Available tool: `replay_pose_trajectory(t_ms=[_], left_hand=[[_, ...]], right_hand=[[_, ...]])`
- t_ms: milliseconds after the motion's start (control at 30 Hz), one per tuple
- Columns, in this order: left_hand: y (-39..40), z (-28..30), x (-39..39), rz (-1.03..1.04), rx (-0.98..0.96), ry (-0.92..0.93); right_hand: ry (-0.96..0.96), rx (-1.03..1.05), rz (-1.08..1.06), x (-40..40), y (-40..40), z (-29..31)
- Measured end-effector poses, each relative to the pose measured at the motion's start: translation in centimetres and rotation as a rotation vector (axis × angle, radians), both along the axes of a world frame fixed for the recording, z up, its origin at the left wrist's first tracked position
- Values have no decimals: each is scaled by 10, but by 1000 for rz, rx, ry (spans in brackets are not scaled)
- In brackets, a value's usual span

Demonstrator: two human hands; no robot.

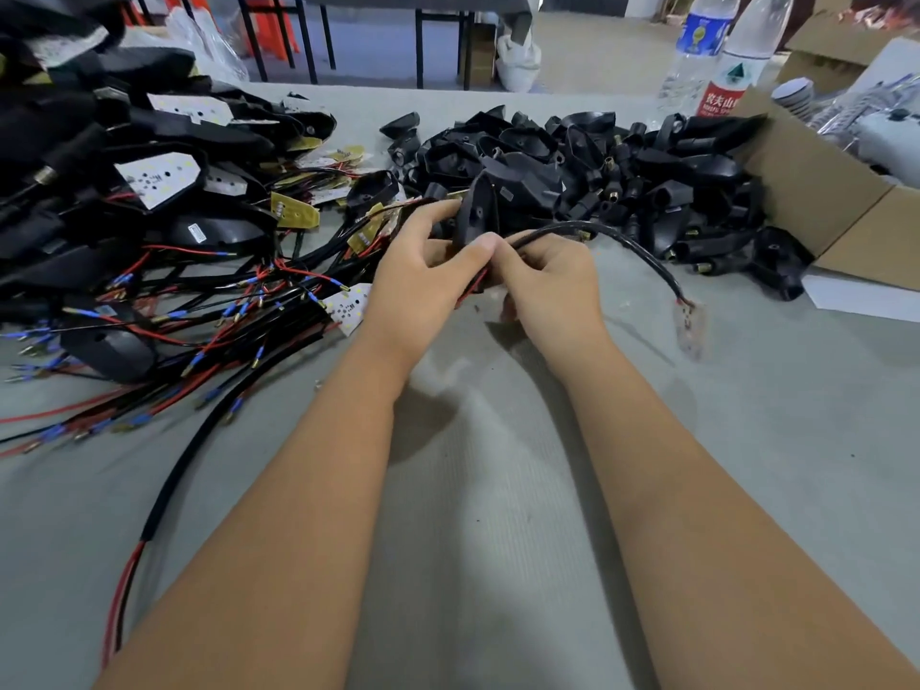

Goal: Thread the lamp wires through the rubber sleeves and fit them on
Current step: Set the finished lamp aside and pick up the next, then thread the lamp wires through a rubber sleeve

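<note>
My left hand grips a black rubber sleeve held upright above the grey table. My right hand pinches a black sheathed lamp wire right beside the sleeve. That wire arcs off to the right and ends in a small white LED board, blurred and hanging just over the table. Red and black wire ends show between my two hands below the sleeve. Whether the wire passes through the sleeve is hidden by my fingers.
A heap of black rubber sleeves lies behind my hands. Wired lamps with LED boards and red-black leads pile up at the left. An open cardboard box and two water bottles stand at the right rear.
</note>
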State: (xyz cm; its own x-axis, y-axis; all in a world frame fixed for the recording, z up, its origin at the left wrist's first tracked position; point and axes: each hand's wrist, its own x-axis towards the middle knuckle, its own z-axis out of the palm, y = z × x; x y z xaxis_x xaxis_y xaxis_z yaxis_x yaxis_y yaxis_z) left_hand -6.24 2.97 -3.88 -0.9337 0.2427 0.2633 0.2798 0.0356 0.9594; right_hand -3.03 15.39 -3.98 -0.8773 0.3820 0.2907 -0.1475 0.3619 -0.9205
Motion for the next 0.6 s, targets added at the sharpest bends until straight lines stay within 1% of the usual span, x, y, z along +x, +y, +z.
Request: replay_pose_trajectory(t_ms=[100, 233, 300, 433, 467, 533, 600], left_hand=[[2, -2, -5, -11, -64, -3], [4, -3, -12, 52, -137, -24], [5, -3, -13, 97, -178, 7], [6, -2, -11, 283, -306, 152], [5, -1, -10, 339, -333, 177], [2, -1, -9, 441, -444, 244], [-2, -2, -9, 459, -505, 299]], right_hand=[[-56, 59, -19, -3, -1, -2], [-34, -21, 27, -4, 0, 0], [-23, -103, 12, -4, -3, 2], [41, -427, -21, -11, -27, 5], [57, -473, -23, -13, -32, 6], [76, -510, -16, -14, -37, 5], [86, -533, -7, -14, -33, 5]])
